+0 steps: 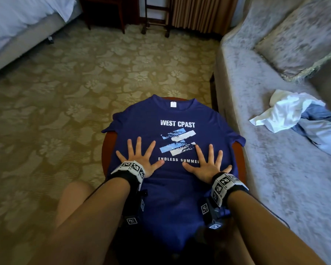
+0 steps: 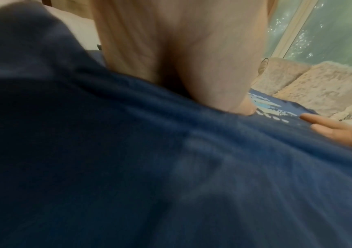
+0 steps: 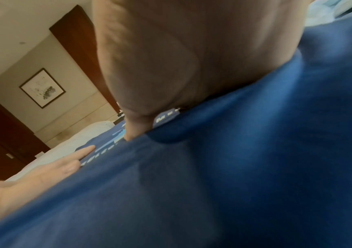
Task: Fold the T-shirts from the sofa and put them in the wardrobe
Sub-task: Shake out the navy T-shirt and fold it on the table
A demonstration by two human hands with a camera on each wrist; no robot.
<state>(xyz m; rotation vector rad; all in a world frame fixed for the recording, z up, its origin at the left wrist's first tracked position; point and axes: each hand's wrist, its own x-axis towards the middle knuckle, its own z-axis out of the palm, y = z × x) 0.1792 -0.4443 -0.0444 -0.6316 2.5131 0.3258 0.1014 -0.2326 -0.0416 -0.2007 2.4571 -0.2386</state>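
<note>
A navy T-shirt [image 1: 172, 131] lies face up on a round wooden table [image 1: 108, 148], collar away from the person. Its sleeves droop over the table's left and right rims, and its hem hangs off the near edge toward the person's lap. Patterned carpet [image 1: 75, 77] lies open to the left and ahead, up to a bed [image 1: 17, 22]. On the right the sofa [image 1: 256, 111] sits just beside the table.

One shirt is on the table. On the sofa seat lies a heap of clothes [image 1: 294, 115], white and light blue; how many pieces cannot be told. One cushion [image 1: 302, 39] leans on the sofa back.

Both hands lie flat on the shirt's chest, fingers straight and fanned wide. The left hand [image 1: 139, 159] sits left of the print; the right hand [image 1: 208, 165] covers the end of the lower line of lettering. The thumbs point inward, apart. Nothing is pinched.
</note>
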